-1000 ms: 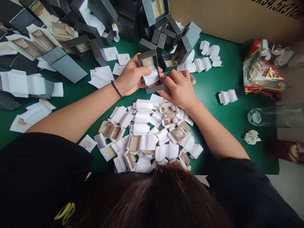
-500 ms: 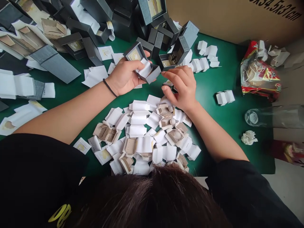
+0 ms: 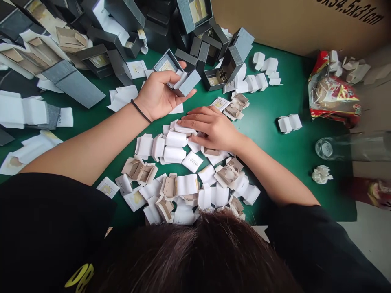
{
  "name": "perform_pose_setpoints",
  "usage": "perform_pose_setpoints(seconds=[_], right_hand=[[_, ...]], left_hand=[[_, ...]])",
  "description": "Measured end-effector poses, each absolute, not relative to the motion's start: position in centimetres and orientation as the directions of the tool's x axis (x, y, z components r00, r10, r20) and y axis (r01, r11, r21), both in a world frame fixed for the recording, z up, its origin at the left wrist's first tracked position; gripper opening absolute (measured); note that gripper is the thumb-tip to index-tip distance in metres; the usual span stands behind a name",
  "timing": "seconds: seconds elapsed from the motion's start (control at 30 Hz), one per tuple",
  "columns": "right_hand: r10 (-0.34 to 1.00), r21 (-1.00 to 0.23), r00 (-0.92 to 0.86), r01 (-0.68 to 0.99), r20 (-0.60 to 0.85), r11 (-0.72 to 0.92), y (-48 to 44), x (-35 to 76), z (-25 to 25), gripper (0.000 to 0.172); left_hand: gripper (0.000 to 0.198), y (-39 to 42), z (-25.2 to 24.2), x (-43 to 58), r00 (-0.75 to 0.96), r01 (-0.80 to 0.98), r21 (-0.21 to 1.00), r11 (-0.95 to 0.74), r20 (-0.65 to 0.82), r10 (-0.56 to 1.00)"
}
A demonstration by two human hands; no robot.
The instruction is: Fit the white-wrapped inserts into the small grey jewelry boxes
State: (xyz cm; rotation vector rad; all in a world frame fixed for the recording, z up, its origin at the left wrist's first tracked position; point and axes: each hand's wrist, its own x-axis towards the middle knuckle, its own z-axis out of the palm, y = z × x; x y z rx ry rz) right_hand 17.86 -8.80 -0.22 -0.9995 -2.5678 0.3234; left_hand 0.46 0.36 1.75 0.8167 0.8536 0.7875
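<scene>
Left hand (image 3: 157, 95): gripping an open grey box (image 3: 177, 77) above the green table (image 3: 275, 134).
Right hand (image 3: 210, 128): lying flat, fingers extended, pressing on white folded inserts (image 3: 174, 146).

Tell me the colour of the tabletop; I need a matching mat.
Dark green, plain, no pattern; the head view shows the tabletop best, right of the paper pile.

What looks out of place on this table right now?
A clear glass bottle lies on its side at the green table's right edge, a crumpled white paper ball beside it. Nothing looks spilled.
</scene>
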Motion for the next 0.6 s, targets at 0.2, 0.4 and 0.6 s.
perform_pose_setpoints(seconds=[0.2, 0.4, 0.6], right_hand=[[0.841, -0.426, -0.375, 0.736, 0.39, 0.525, -8.5, 18.3, -0.7, 0.04], [0.889, -0.632, -0.089, 0.672, 0.449, 0.386, -7.9, 19.2, -1.2, 0.043], [0.858, -0.643, 0.057, 0.688, 0.511, 0.337, -7.7, 19.5, -1.7, 0.05]], left_hand=[[0.026, 0.5, 1.5, 0.3, 0.479, -0.334, 0.795, 0.506, -0.319, 0.818], [0.027, 0.2, 1.5, 0.3, 0.524, -0.351, 0.778, 0.52, -0.298, 0.798], [0.029, -0.5, 2.0, 0.4, 0.566, -0.331, 0.778, 0.535, -0.29, 0.772]])
